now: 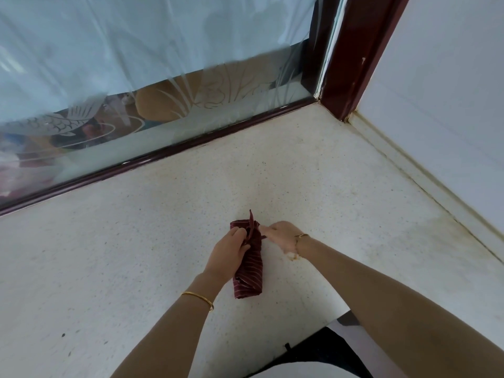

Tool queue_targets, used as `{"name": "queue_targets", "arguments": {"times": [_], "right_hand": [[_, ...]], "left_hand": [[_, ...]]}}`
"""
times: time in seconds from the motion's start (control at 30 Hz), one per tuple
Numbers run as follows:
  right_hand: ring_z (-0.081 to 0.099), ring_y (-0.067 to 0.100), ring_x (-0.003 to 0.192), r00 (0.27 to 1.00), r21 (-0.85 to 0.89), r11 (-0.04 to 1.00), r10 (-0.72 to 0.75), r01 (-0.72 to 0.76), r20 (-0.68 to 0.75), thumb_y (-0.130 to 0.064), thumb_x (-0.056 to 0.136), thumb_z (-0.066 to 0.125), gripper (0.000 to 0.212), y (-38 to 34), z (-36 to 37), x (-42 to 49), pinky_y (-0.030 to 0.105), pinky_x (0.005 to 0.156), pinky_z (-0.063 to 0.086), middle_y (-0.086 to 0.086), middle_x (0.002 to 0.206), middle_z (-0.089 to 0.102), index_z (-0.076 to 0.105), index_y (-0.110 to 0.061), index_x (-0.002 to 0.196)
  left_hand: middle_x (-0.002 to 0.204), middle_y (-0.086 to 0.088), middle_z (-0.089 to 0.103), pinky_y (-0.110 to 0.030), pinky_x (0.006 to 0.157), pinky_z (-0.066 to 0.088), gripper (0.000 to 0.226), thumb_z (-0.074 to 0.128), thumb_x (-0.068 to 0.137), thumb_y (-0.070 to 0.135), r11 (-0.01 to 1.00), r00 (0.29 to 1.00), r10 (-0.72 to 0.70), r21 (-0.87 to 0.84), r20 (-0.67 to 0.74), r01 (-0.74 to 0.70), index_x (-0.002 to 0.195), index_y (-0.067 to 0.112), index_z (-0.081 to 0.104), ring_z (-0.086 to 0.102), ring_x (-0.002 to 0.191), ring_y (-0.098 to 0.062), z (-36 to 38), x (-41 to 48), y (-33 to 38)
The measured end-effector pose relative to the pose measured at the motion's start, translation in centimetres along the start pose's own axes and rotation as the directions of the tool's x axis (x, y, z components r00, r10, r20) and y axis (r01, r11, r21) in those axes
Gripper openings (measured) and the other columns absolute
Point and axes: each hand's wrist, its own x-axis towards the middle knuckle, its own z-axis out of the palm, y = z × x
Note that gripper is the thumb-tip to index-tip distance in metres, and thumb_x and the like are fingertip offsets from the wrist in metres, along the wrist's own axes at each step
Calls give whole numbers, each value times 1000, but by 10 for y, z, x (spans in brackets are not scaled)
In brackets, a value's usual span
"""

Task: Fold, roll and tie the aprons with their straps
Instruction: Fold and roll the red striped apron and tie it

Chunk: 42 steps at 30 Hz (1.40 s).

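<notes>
Nearest the lens: two bare forearms reaching forward over the near edge of the counter (pixel 131 255), with dark and white cloth (pixel 313 356) showing below that edge. On the left wrist, a plain gold bangle (pixel 197 297); on the right wrist, a thin gold bracelet (pixel 301 236). Left grip (pixel 231 255) clamped round the upper half of the rolled apron (pixel 249 276), fingers curled over its left side. Rolled apron: dark red cloth with thin pale stripes, wound into a short, tight cylinder, set lengthwise away from the camera, lower end on the counter a little inside the near edge, well apart from the far right corner. Strap (pixel 251 219): same dark red, gathered at the top of the roll, one pointed end standing up past the fingers. Right grip (pixel 283 236) closed in a pinch on the strap at the roll's upper right side, outline softened by motion blur. Counter surface: pale speckled stone, faintly stained toward the right edge. Along the far edge, a dark red frame rail (pixel 163 156) carrying a glass panel (pixel 136 64), lower band etched with a fish and reeds, upper part behind pale blue film. At the far right corner, a dark red post (pixel 354 50) beside a white wall (pixel 436 91) running down the right edge.
</notes>
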Motion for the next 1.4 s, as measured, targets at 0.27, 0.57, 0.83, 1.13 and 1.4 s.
{"name": "queue_targets", "arguments": {"times": [0.27,0.57,0.83,1.13,1.4], "right_hand": [[58,14,70,991,345,935,116,-86,-68,-29,89,63,33,31,-9,-7,29,67,50,2,69,59,48,-16,62],[39,8,56,924,-202,951,153,-234,-351,-37,98,44,40,33,25,-7,23,48,29,-6,64,42,36,-21,62],[56,24,67,931,63,997,57,-36,-360,-36,95,48,34,24,25,-11,29,57,39,0,66,48,41,-17,67],[58,22,69,945,-42,968,-250,247,-211,-29,93,52,37,-20,20,-19,36,67,49,5,72,60,60,-11,62],[61,13,62,993,208,973,-83,100,-89,-2,93,34,29,-19,13,-16,19,52,47,7,103,67,60,-11,102]], "left_hand": [[85,3,56,-21,77,43,18,61,89,22,989,997,-31,-146,-76,19,75,16,52,52,82,-12,-4,-16,-8],[82,-11,64,-35,69,50,18,58,89,16,902,966,-258,-365,-25,232,77,2,59,59,76,-21,-13,-21,-4],[72,-1,72,-40,74,53,21,67,85,21,797,933,-330,-487,143,357,77,11,50,64,74,-21,-16,-2,14],[73,7,63,-18,65,40,2,61,87,17,918,959,-214,-296,188,263,87,15,61,55,70,-5,-12,-1,23],[75,1,68,-7,59,43,6,55,93,13,822,952,-259,-481,162,306,91,13,61,63,66,-4,-13,-6,15]]}}
